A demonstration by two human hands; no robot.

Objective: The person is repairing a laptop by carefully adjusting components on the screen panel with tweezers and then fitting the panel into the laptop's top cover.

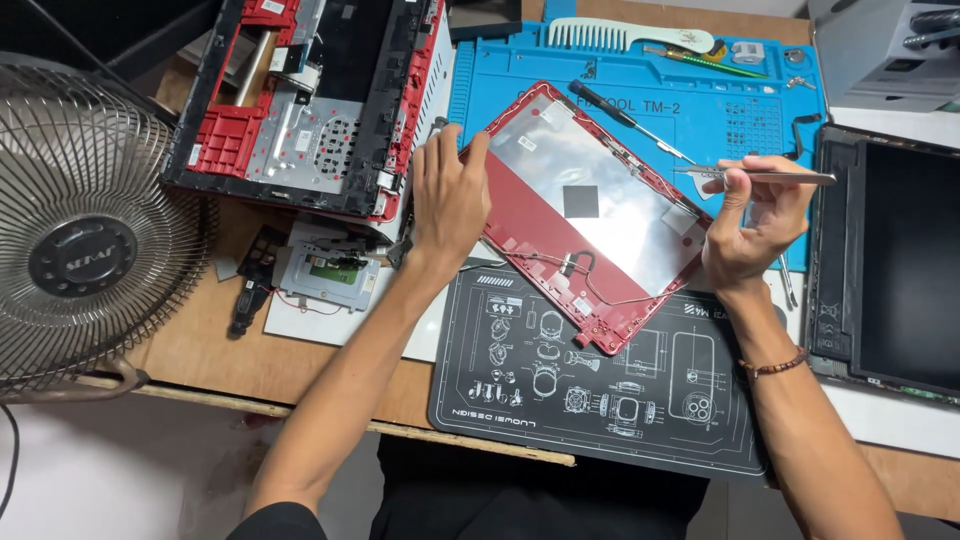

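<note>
The left hand (450,195) lies flat, fingers released and spread, pressing on the upper left edge of a red laptop lid shell (590,215), which rests tilted across the middle of the counter (210,355), partly on a blue work mat (700,95) and partly on a black mat (600,400) printed with white line drawings near the front edge. The shell's silvery inner face is up, with thin cables running along its lower edge. The right hand (755,225) hovers just beside the shell's right corner, its fingers grasping metal tweezers (770,177) that lie level, tips pointing left. A black screwdriver (620,118) lies on the blue mat just beyond the shell. Toward the back left corner sits an opened red laptop base (310,100), with a small circuit board (330,275) in front of it. A desk fan (85,240) stands at the left edge, and a dark screen panel (900,265) lies at the right edge.
</note>
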